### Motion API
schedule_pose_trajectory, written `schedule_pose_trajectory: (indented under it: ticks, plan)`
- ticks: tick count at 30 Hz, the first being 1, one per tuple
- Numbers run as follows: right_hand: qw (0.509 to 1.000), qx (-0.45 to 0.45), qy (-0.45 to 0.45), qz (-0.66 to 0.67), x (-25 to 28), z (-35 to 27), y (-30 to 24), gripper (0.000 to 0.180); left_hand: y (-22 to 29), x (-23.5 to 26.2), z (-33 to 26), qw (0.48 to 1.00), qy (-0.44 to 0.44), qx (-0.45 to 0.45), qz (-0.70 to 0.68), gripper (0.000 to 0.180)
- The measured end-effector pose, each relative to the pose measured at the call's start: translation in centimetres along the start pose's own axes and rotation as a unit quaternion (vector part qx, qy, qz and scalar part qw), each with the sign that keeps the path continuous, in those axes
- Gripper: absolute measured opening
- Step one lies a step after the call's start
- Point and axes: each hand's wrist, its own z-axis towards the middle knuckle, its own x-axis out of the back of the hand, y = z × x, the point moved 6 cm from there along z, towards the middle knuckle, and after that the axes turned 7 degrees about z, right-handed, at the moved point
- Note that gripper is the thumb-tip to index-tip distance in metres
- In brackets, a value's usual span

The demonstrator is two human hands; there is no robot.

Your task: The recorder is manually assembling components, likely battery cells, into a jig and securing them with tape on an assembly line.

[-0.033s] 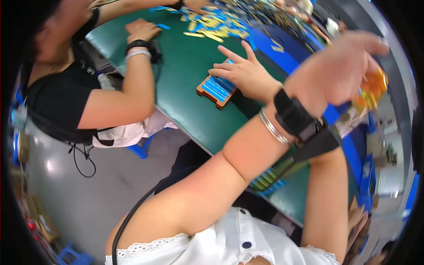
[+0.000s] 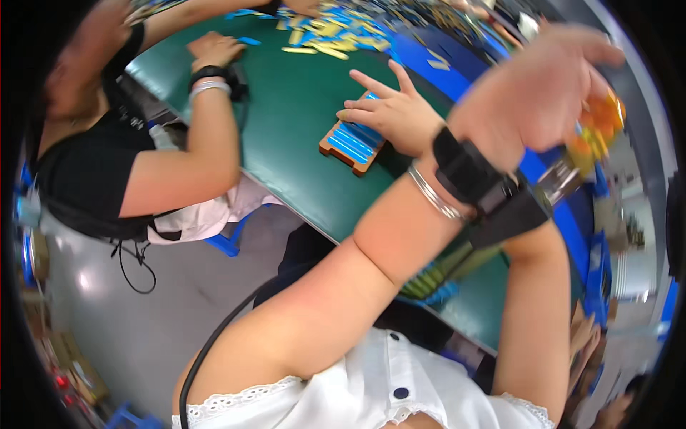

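Note:
My left hand is raised close to the camera and blurred, reaching across to the right. Its fingers bend down around a blurred orange-and-yellow thing, whose kind I cannot make out. My right hand comes from behind my left wrist, its own wrist hidden there. Two of its fingers stretch out and apart, while its thumb side hovers over or touches blue strips. These strips lie side by side in a small orange-brown tray on the green table. My right hand partly covers the tray's far end.
Yellow and blue strips are heaped at the far side, beside a blue band. At left, a co-worker's hand rests near a single blue strip. Green and blue pieces lie by the near edge, below my left forearm.
My left hand and the orange-and-yellow thing sit slightly higher in the picture. The co-worker and strip heap have shifted a little left in view. My right hand stays over the tray.

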Motion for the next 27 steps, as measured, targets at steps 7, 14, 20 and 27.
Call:
schedule_pose_trajectory:
  ticks: [7, 14, 20, 27]
  plan:
    - [0.99, -0.068, 0.097, 0.072, 0.6, -15.6, -2.1, 0.038, -1.3, -3.2, -0.8, 0.903, -0.085, 0.325, -0.267, 0.062]
    - [0.977, -0.156, 0.052, 0.139, 3.4, -20.0, -6.6, 0.036, -1.7, -3.7, -1.0, 0.876, -0.117, 0.422, -0.203, 0.061]
    - [0.957, -0.28, 0.075, -0.004, 9.2, -23.2, -8.5, 0.037, -2.2, -5.6, -0.5, 0.833, -0.213, 0.486, -0.156, 0.061]
    - [0.475, -0.132, 0.578, 0.65, 17.4, -23.7, -13.0, 0.018, -9.2, -16.2, -3.5, 0.761, -0.349, 0.443, -0.32, 0.06]
